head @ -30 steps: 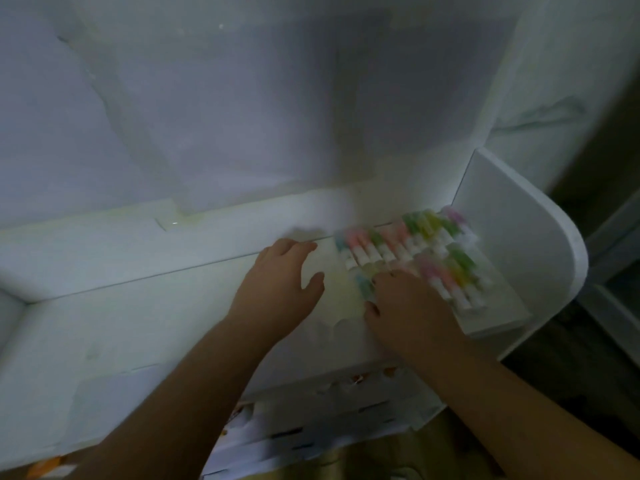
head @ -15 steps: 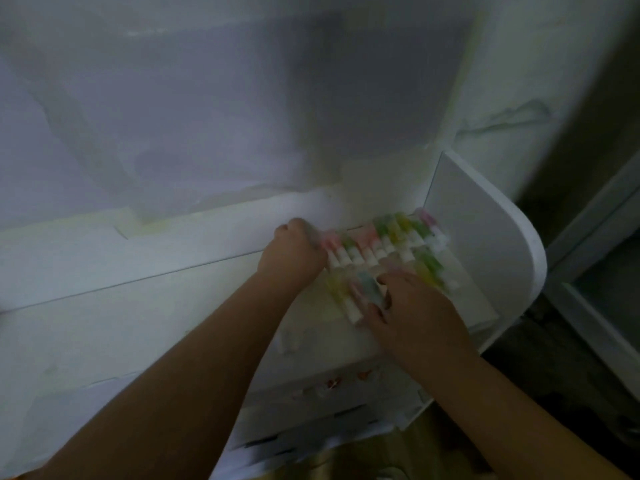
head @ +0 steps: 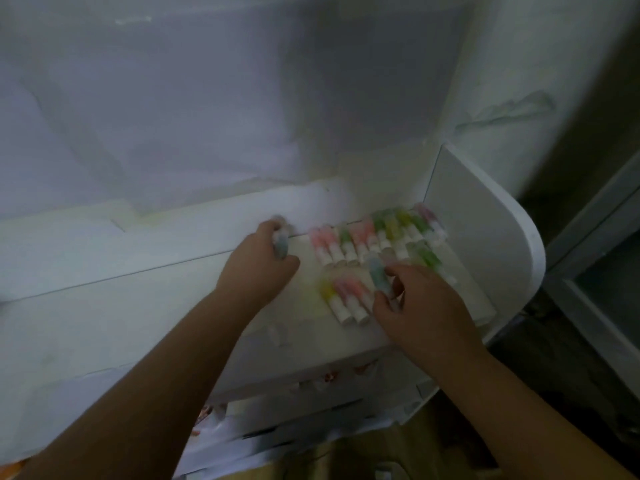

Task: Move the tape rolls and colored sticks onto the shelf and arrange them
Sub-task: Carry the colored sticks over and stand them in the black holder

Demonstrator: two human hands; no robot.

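The left hand (head: 258, 263) grips one bluish colored stick (head: 281, 242), fingers curled round it, its long axis running roughly away from the person, toward the back wall of the shelf (head: 104, 306). The back row of sticks (head: 374, 235) lies just to the right of that hand, each stick with the same front-to-back axis, coloured ends toward the wall; the row's open left end is the side nearest the left hand, so that hand looks best placed to set its stick down there, parallel to the others. The right hand (head: 420, 306) pinches another blue stick (head: 377, 277) between thumb and fingertips, in the front row (head: 346, 297) that lies just to its left. No tape rolls can be made out in the blurred view
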